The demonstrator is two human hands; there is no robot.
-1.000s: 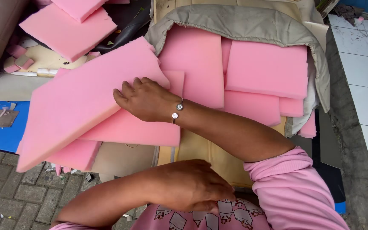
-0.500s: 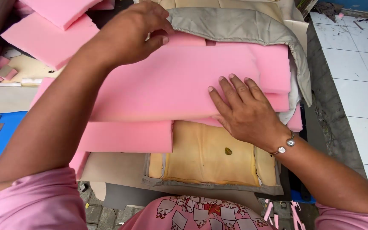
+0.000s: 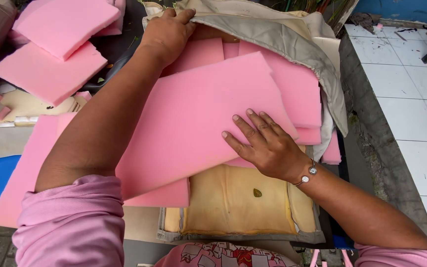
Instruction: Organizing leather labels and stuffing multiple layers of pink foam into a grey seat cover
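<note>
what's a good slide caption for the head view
Left hand lifts grey cover; right hand presses pink foam sheet.

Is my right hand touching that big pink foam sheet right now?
Touching. The head view shows the right hand lying flat, fingers spread, directly on the big pink foam sheet, with no gap under the palm or fingers.

- The pink foam sheet (image 3: 198, 118) is a large flat rectangular slab, lying tilted across the yellowed seat cushion (image 3: 233, 202), its upper end tucked under the grey fabric cover (image 3: 282, 39).
- The grey fabric cover is a beige-lined flap, lifted at its edge and draped over the far end of the seat cushion, foam pieces beneath it.
</note>
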